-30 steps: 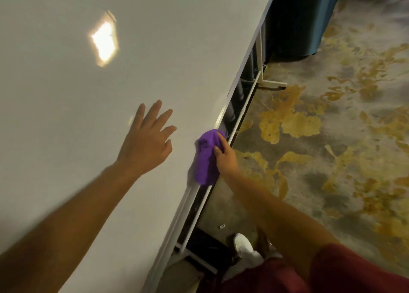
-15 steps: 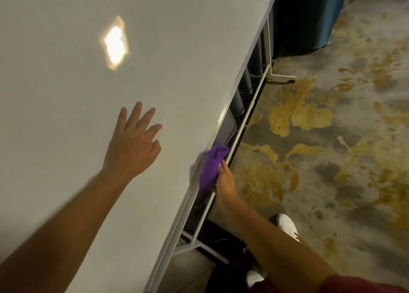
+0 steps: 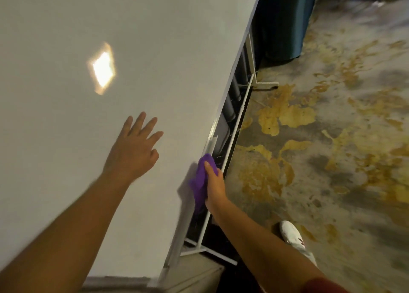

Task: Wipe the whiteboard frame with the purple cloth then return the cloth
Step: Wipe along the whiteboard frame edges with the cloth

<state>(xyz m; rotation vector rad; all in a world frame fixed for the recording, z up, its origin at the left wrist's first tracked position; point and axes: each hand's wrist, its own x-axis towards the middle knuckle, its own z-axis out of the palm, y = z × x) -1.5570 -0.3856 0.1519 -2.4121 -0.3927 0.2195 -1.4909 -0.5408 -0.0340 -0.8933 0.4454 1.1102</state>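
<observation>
A large whiteboard (image 3: 88,38) fills the left of the view, seen at a steep tilt. Its pale frame edge (image 3: 234,62) runs diagonally from upper right to lower left. My right hand (image 3: 213,186) grips the purple cloth (image 3: 201,179) and presses it against the lower part of that edge. My left hand (image 3: 132,151) rests flat on the board surface with fingers spread, to the left of the cloth. A bright light reflection shows on the board above my left hand.
A white metal stand rail (image 3: 234,124) and foot (image 3: 265,85) run beside the frame. A dark blue bin (image 3: 285,20) stands at the top. The stained floor (image 3: 332,159) spreads to the right. My white shoe (image 3: 294,239) is near the bottom.
My right hand has slid the cloth down along the frame edge toward me. My left hand has shifted down and left on the board, and the view has tilted.
</observation>
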